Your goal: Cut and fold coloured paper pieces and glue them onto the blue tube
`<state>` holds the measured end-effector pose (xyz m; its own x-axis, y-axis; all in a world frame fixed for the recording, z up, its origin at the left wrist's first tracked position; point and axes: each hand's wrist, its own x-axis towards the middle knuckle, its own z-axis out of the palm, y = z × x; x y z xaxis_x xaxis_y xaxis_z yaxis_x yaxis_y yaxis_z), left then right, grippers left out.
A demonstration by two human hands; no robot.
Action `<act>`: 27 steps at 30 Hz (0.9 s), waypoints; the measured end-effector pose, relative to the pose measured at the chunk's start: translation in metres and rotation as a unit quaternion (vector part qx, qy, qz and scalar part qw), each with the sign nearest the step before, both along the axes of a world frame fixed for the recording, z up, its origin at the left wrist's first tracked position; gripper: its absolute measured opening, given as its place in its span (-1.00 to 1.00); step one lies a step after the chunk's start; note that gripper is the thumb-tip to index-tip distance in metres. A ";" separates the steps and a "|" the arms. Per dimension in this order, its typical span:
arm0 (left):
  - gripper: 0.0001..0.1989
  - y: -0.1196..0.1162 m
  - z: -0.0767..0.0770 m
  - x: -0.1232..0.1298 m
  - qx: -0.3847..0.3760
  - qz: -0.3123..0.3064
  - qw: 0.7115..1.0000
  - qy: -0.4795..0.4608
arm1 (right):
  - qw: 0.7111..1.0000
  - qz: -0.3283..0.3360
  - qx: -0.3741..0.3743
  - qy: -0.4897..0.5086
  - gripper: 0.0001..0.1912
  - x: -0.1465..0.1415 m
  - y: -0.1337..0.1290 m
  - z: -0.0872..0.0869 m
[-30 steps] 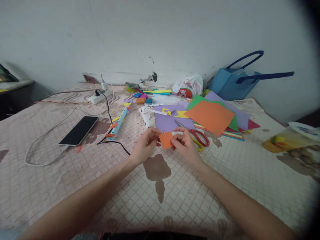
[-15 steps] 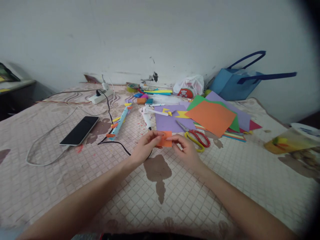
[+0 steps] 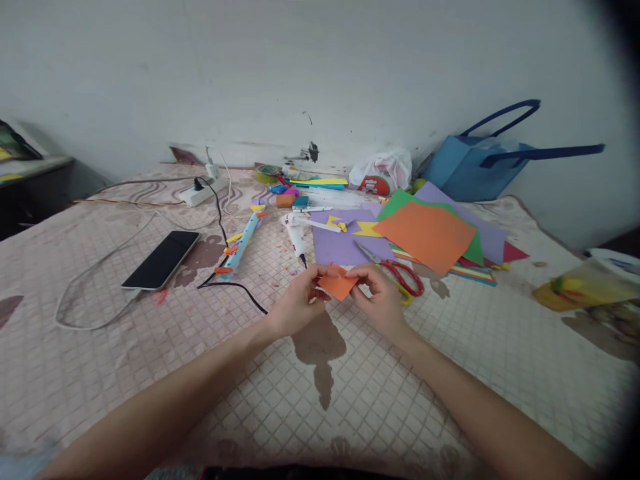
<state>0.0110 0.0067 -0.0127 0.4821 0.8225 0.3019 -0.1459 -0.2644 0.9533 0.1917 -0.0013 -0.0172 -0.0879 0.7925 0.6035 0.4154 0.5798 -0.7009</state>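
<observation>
A small square of orange paper [image 3: 339,287] is held between my two hands above the table, turned so that one corner points toward me. My left hand [image 3: 296,300] pinches its left corner, and my right hand [image 3: 379,293] pinches the right one. Just past my right hand lie scissors [image 3: 407,277] with red and yellow handles, partly hidden by that hand. A white glue gun [image 3: 295,239] rests beyond my left hand, its black cord running toward me. Farther off is a purple sheet [image 3: 330,247] with yellow paper scraps [image 3: 367,229] on it.
Coloured paper sheets [image 3: 425,235] are stacked at the right, before a blue bag [image 3: 475,167]. A light-blue strip [image 3: 243,245] with orange and yellow pieces lies left of centre. A phone [image 3: 163,260] on a cable, a power strip [image 3: 203,191] and a plastic container [image 3: 583,283] are also around.
The orange paper has been rotated from lying square to a diamond position. My fingers have shifted to its left and right corners.
</observation>
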 end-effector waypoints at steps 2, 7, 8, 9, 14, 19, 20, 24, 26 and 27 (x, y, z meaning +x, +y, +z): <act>-0.64 -0.001 -0.003 0.002 0.011 0.035 0.999 0.010 | 0.999 -0.006 0.035 -0.030 -0.75 -0.002 -0.004 0.003; -0.88 -0.003 0.001 0.003 -0.006 0.087 0.996 -0.002 | 0.997 -0.007 0.046 -0.057 -0.80 -0.004 -0.012 0.009; -0.89 -0.004 0.003 0.003 -0.014 0.087 0.996 -0.008 | 0.998 -0.005 0.038 -0.049 -0.84 -0.005 -0.013 0.009; -0.88 -0.004 0.005 0.003 -0.023 0.088 0.996 -0.012 | 0.999 -0.003 0.030 -0.038 -0.87 -0.005 -0.013 0.009; -0.81 -0.004 0.006 0.004 -0.063 0.109 0.992 -0.027 | 0.999 0.022 -0.028 0.041 -0.95 -0.009 -0.013 0.009; -0.78 -0.001 0.001 0.004 -0.089 0.142 0.986 -0.017 | 0.982 0.071 -0.145 0.095 -0.91 -0.013 -0.014 0.007; -0.78 -0.001 0.001 0.003 -0.087 0.147 0.985 -0.008 | 0.977 0.078 -0.169 0.108 -0.90 -0.013 -0.014 0.006; -0.81 -0.004 0.002 0.002 -0.050 0.163 0.984 0.048 | 0.946 0.082 -0.230 0.213 -0.75 -0.016 -0.014 0.002; -0.83 -0.005 0.002 0.002 -0.023 0.166 0.983 0.069 | 0.932 0.083 -0.258 0.241 -0.72 -0.016 -0.013 0.002; -0.84 -0.006 0.002 0.002 -0.013 0.165 0.983 0.073 | 0.929 0.086 -0.271 0.237 -0.75 -0.016 -0.013 0.002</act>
